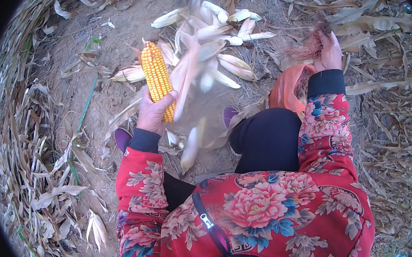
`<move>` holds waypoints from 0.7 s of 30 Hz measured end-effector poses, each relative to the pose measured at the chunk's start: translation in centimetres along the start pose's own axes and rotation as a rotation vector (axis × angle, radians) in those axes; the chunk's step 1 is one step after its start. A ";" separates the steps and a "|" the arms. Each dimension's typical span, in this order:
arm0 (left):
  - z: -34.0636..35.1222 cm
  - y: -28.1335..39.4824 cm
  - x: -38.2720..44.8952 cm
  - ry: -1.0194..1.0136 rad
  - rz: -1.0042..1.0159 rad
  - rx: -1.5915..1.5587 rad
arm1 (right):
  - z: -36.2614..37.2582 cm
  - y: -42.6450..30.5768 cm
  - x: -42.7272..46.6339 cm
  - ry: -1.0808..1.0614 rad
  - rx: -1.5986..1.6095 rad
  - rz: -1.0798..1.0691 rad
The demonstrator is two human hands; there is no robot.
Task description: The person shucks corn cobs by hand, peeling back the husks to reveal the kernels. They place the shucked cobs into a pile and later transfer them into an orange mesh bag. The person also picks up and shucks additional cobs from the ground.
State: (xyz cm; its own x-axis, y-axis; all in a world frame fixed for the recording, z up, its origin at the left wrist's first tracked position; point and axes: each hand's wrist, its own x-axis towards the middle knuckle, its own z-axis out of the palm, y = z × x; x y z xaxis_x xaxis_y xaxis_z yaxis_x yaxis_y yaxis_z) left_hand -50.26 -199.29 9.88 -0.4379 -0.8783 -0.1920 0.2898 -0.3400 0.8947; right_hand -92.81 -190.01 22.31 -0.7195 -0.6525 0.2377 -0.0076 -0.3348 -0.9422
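A bare yellow ear of corn (157, 79) stands nearly upright in my left hand (154, 110), the thumb across its lower end. Pale corn husks (216, 42) lie in a pile on the soil just beyond and to the right of it, some blurred. Out to the right, my right hand (328, 53) is closed on a tuft of reddish-brown corn silk (314, 43). Below that hand an orange plastic bag (285, 88) sits beside my knee, with silk showing in its opening.
Dry corn stalks and leaves (388, 109) cover the ground at the right, with more dry leaves (35, 154) at the left. A loose husk (97, 230) lies at lower left. My purple shoes (122, 138) rest on bare soil near several husk pieces.
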 end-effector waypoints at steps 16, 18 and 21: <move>-0.1 0.0 -0.2 0.004 0.011 0.085 | -16.6 1.7 -0.6 0.000 -1.281 0.008; 0.2 0.1 0.0 0.005 0.007 0.089 | -6.8 -1.0 -2.0 -0.112 -0.964 -0.058; 0.3 0.6 -0.1 0.038 0.017 0.119 | 7.7 -1.0 -7.3 -0.425 -0.547 -0.121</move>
State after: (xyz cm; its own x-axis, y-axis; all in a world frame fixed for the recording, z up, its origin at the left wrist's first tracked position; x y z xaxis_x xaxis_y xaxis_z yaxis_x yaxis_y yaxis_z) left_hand -50.28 -199.29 10.50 -0.4003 -0.8965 -0.1900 0.1927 -0.2850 0.9389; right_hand -82.24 -190.14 23.33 -0.3591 -0.8787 0.3145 -0.4988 -0.1042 -0.8604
